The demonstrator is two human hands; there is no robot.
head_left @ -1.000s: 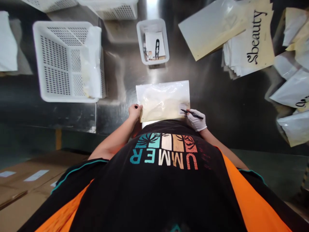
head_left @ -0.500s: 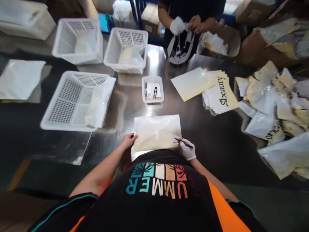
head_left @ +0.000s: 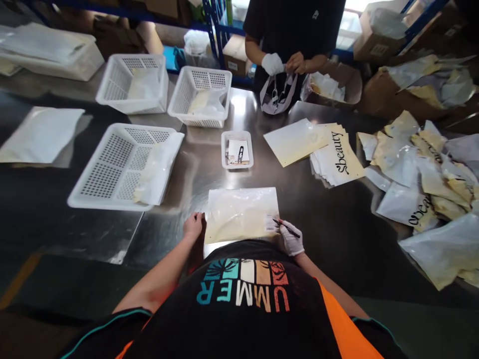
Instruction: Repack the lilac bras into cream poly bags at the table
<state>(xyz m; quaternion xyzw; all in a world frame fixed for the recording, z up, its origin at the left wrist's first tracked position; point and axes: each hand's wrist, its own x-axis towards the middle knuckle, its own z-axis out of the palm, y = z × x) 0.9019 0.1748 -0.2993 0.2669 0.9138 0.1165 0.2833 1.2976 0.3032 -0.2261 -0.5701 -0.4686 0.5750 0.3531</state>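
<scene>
A clear plastic bag with cream-coloured contents lies flat on the steel table right in front of me. My gloved right hand grips a black pen, its tip at the white barcode label on the bag's near right corner. My bare left hand is curled at the bag's near left corner, pressing on it.
Three white perforated baskets stand at left and back. A small white tray with scissors sits beyond the bag. Stacked "Sbeauty" bags and a loose heap of bags lie right. Another person across the table handles a bag.
The camera has tilted up, bringing the far side of the table and the other person into view. My hands stay at the bag's near corners, pen at the label.
</scene>
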